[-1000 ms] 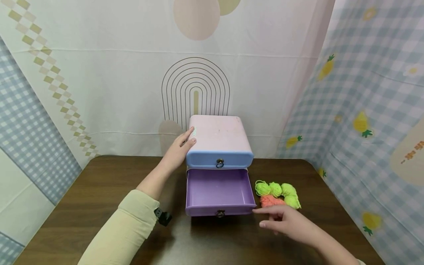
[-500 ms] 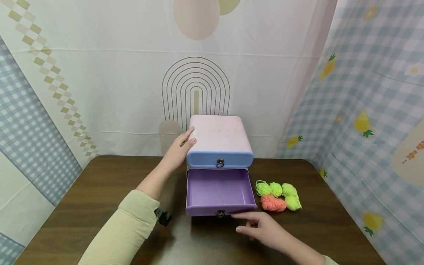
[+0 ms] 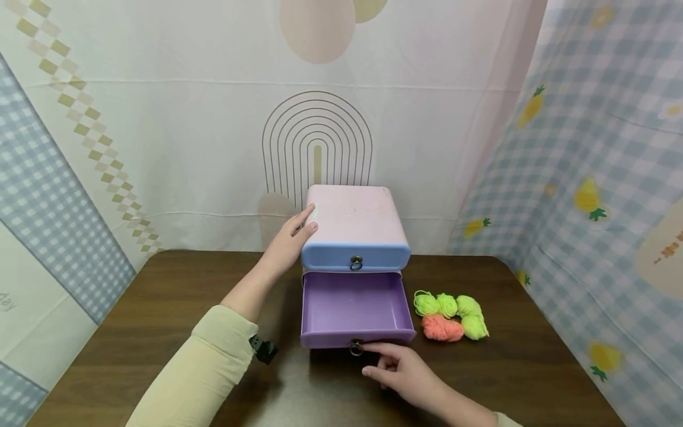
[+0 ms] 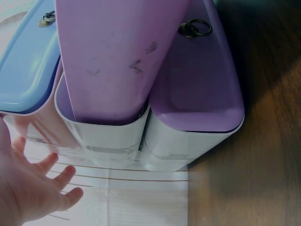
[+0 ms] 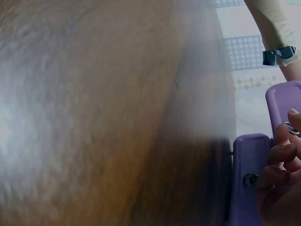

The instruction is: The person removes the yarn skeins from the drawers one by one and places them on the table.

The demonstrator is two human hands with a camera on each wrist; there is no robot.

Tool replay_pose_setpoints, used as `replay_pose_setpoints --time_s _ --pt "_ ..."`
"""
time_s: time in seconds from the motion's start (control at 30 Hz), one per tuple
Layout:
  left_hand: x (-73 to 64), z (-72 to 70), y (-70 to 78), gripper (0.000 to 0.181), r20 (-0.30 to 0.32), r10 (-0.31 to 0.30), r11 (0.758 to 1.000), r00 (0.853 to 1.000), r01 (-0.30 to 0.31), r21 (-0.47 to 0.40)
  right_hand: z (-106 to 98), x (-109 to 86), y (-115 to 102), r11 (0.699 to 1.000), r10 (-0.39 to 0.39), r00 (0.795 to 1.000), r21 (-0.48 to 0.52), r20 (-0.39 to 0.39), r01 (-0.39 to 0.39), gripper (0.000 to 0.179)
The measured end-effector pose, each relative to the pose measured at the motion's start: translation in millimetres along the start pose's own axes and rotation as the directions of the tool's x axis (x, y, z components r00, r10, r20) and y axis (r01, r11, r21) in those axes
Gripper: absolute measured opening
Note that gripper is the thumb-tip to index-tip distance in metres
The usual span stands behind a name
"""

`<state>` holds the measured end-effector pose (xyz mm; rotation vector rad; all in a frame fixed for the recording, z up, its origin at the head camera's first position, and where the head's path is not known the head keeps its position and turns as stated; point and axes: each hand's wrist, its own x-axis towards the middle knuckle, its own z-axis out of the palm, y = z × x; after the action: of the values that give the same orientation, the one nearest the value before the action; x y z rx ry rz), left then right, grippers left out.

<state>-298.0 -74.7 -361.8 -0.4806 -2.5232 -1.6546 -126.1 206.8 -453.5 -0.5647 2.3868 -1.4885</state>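
Observation:
A small drawer unit (image 3: pixel 352 207) with a pink top stands on the table. Its blue top drawer (image 3: pixel 325 258) is closed, while the purple middle drawer (image 3: pixel 349 305) is pulled out, with nothing lying in it. My left hand (image 3: pixel 285 246) rests on the unit's upper left edge, fingers extended. In the left wrist view, a closed purple bottom drawer (image 4: pixel 202 80) shows below the middle one. The index finger of my right hand (image 3: pixel 405 370) reaches straight to the ring pull (image 3: pixel 356 349) on the middle drawer's front, thumb apart and other fingers bent.
Right of the unit lie several bundles of yellow-green yarn (image 3: pixel 471 317) and an orange yarn bundle (image 3: pixel 443 328). A patterned cloth (image 3: pixel 187 148) hangs behind the dark wooden table (image 3: pixel 192 279), and checked cloth (image 3: pixel 603 160) hangs at the right.
My right hand has moved left along the front of the middle drawer, from its right corner to the ring pull, uncovering the orange yarn. My left hand and the drawers stay put.

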Motion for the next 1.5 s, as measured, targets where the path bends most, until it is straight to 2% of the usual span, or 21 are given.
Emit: replay_pose_setpoints --time_s 0.43,0.6,0.73,1.03,1.3,1.5 --pt "0.3 1.0 0.7 0.058 0.005 -0.003 1.000 1.000 0.003 -0.001 11.4 7.4 -8.8 0.999 0.047 0.996 0.005 -0.079 -0.046 0.035" --pt "0.5 0.5 0.4 0.057 0.001 -0.010 1.000 1.000 0.010 0.000 14.5 9.1 -8.8 1.000 0.012 0.993 -0.018 -0.121 -0.014 0.031" --pt "0.0 0.4 0.7 0.058 0.003 0.008 1.000 1.000 -0.008 0.005 15.9 10.1 -7.8 1.000 -0.015 0.990 -0.028 -0.143 0.011 0.028" --pt "-0.1 1.0 0.4 0.058 -0.002 0.027 1.000 1.000 -0.027 0.007 14.4 12.0 -11.0 1.000 0.004 0.990 0.016 -0.141 -0.002 0.026" --pt "-0.5 0.2 -1.1 0.058 0.000 0.024 1.000 1.000 -0.024 0.012 11.8 21.2 -18.6 1.000 0.011 0.988 0.017 -0.154 -0.009 0.027" --pt "-1.1 0.9 -0.1 0.058 0.000 0.024 0.999 1.000 -0.024 0.026 9.7 33.3 -21.9 1.000 -0.026 0.982 0.009 -0.186 0.028 0.027"
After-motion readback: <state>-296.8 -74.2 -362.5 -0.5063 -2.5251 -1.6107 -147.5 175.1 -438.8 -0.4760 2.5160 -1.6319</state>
